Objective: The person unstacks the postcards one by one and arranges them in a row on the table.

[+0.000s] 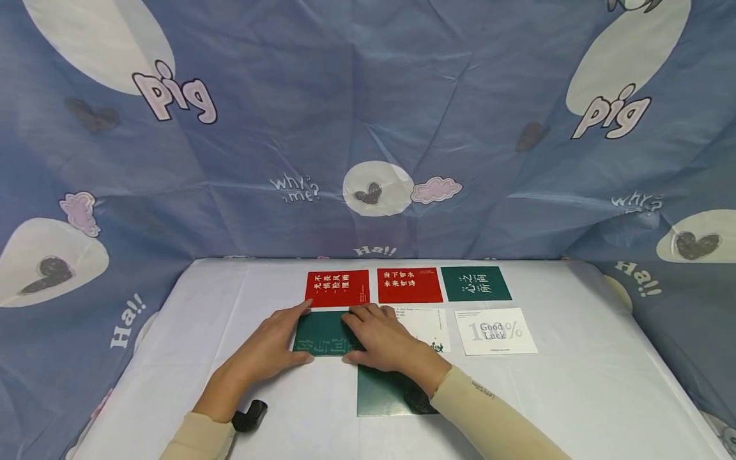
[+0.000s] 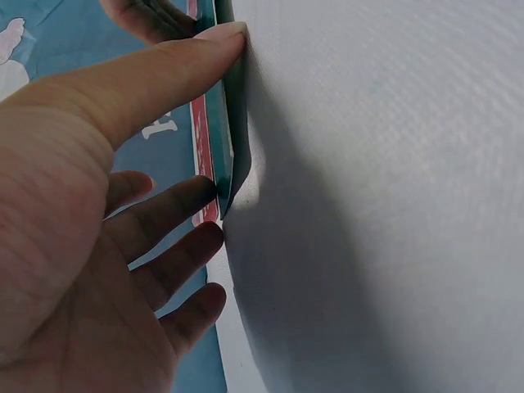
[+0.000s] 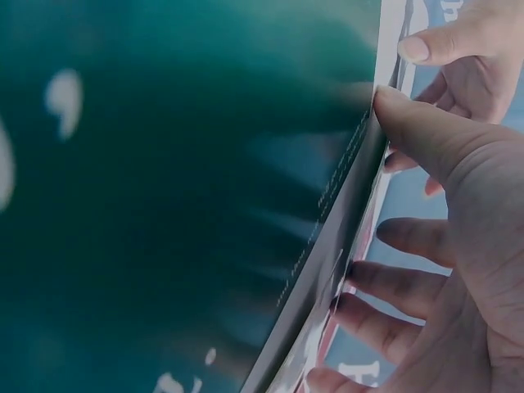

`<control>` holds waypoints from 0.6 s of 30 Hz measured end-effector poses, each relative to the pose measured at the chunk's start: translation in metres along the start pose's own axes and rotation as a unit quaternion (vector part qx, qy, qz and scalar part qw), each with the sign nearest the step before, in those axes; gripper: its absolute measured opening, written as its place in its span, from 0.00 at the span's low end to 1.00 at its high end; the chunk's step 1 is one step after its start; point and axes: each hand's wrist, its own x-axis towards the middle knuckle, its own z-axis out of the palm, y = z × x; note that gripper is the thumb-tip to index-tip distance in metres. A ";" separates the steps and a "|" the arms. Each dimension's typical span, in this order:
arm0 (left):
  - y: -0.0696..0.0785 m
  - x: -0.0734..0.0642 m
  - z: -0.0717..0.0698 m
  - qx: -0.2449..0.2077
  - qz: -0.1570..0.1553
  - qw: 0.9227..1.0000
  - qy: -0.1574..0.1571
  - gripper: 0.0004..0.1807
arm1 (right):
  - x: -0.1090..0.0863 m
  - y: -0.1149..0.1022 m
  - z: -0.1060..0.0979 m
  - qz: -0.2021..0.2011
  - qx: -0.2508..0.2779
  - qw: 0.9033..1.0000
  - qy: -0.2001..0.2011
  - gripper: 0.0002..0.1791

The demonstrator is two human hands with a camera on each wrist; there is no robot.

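Observation:
A dark green card [image 1: 322, 333] with pale lettering lies crosswise between both hands, below a red card [image 1: 338, 289]. My left hand [image 1: 273, 335] holds its left end, thumb at the near edge and index finger toward the far corner. In the left wrist view the green card [image 2: 223, 135] shows almost edge-on, the thumb [image 2: 221, 41] on its edge and the other fingers spread. At the right end, my right hand [image 1: 382, 338] grips it with the thumb at the near edge and fingers across the far side, covering that corner.
Another red card [image 1: 410, 285] and a green card [image 1: 476, 283] complete the back row. A white card [image 1: 422, 322], partly behind the right hand, and a white "Good Luck" card [image 1: 496, 331] lie nearer. A larger green sheet [image 1: 382, 393] sits under the right forearm.

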 end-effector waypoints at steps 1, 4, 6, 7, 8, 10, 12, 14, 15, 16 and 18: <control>0.000 0.000 0.000 -0.001 -0.003 1.000 0.000 0.57 | 0.000 0.000 0.000 0.000 0.001 1.000 0.000 0.42; 0.000 -0.001 0.000 -0.003 -0.009 1.000 -0.001 0.57 | 0.000 -0.001 0.000 0.001 0.004 1.000 -0.002 0.42; 0.001 -0.001 0.000 -0.001 -0.011 1.000 -0.002 0.57 | 0.000 -0.001 0.000 0.001 0.006 1.000 0.000 0.41; 0.001 -0.001 0.000 0.000 -0.010 1.000 -0.002 0.57 | 0.000 -0.001 0.000 0.001 0.007 1.000 0.001 0.42; 0.001 -0.002 0.000 0.002 -0.009 1.000 -0.002 0.57 | 0.000 -0.001 0.000 0.003 0.009 1.000 0.002 0.42; 0.001 -0.002 0.000 0.006 -0.005 1.000 -0.001 0.58 | -0.001 -0.001 -0.001 0.005 0.013 1.000 0.002 0.42; 0.000 -0.003 0.000 0.008 -0.001 1.000 0.000 0.58 | -0.003 0.001 -0.001 0.008 0.020 1.000 0.005 0.43; 0.001 -0.004 0.001 0.013 0.002 1.000 0.003 0.58 | -0.007 0.003 -0.003 0.010 0.034 0.999 0.010 0.43; 0.002 -0.004 0.001 0.016 0.003 1.000 0.006 0.59 | -0.010 0.005 -0.004 0.010 0.040 0.999 0.016 0.43; 0.003 -0.004 0.001 0.019 0.004 1.000 0.009 0.59 | -0.013 0.007 -0.005 0.011 0.048 0.999 0.020 0.43; 0.008 -0.006 0.001 0.023 0.008 1.000 0.018 0.59 | -0.020 0.013 -0.005 0.011 0.062 0.998 0.031 0.43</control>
